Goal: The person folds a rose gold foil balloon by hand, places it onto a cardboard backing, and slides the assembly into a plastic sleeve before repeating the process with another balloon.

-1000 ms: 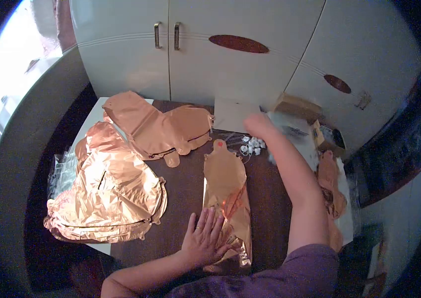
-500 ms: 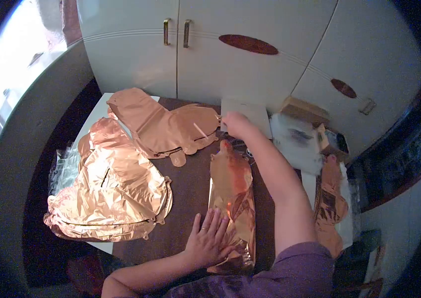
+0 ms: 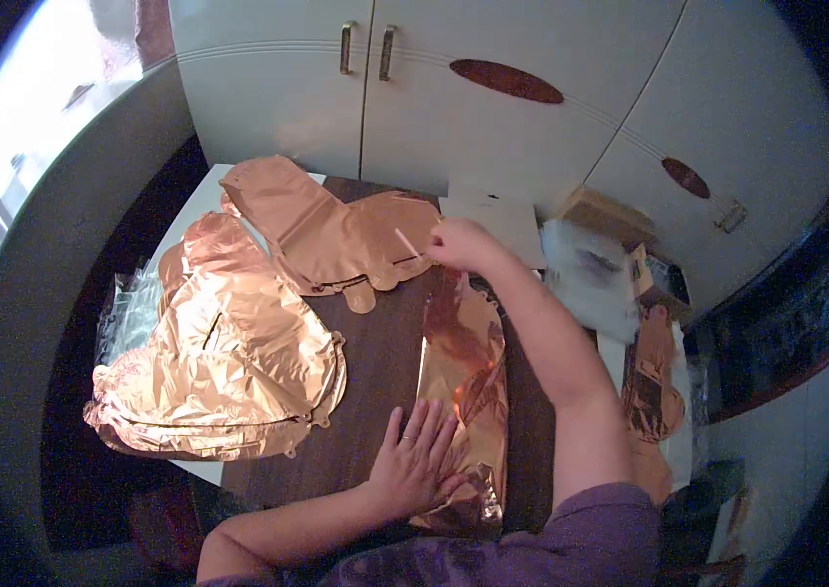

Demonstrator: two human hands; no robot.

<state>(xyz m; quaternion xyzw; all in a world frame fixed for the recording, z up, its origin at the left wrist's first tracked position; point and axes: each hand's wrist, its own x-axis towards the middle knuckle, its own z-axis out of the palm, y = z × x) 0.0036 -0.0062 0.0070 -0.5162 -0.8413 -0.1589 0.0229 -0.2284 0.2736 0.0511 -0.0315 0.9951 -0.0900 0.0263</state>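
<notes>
A folded, shiny copper-coloured foil balloon (image 3: 468,342) lies lengthwise in front of me. My left hand (image 3: 421,455) rests flat on its lower part, fingers stretched out, a ring on one of them. My right hand (image 3: 460,245) is closed near the balloon's far end; what its fingers pinch, if anything, is hidden. Close by its fingertips, a thin white straw (image 3: 407,243) lies across a flat matte copper foil balloon (image 3: 336,235). To the left sits a puffed, crinkled copper foil balloon (image 3: 238,362), apart from both hands.
Brown table (image 3: 366,372) under the balloons. At the right stand a clear plastic bag (image 3: 586,279), a cardboard box (image 3: 605,213) and more copper foil (image 3: 651,382). White cabinet doors (image 3: 268,108) close off the back. Clear plastic wrap (image 3: 131,313) lies at the left edge.
The view has shifted slightly. My right hand has moved a little left and nearer, over the far end of the folded balloon. My left hand stays flat on the foil.
</notes>
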